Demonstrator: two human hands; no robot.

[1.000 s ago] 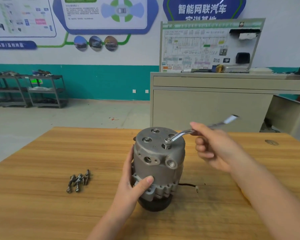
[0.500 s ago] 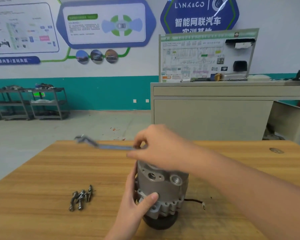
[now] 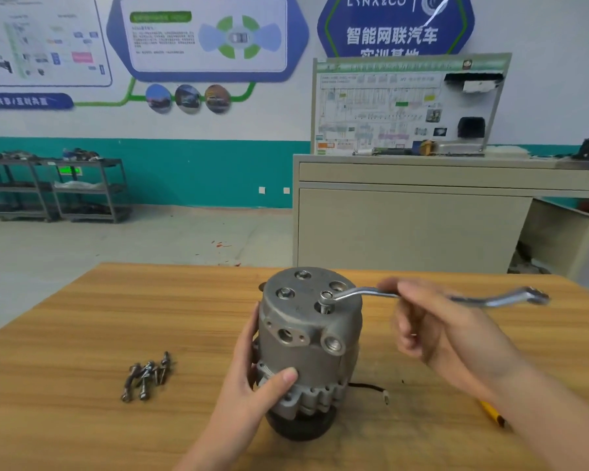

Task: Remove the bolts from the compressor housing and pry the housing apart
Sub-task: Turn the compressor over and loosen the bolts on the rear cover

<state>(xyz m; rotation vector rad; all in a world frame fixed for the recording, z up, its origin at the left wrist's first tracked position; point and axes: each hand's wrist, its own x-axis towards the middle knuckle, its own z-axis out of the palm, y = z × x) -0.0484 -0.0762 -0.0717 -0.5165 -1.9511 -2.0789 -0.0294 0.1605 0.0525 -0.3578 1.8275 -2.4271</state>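
Swinging the bent chrome ring spanner [image 3: 364, 294] back rightward; my right hand [image 3: 439, 331] is pinching its shank, ring reseated on the raised bolt [image 3: 326, 298]. Left hand [image 3: 262, 385] is gripping the grey cast compressor housing [image 3: 306, 334].
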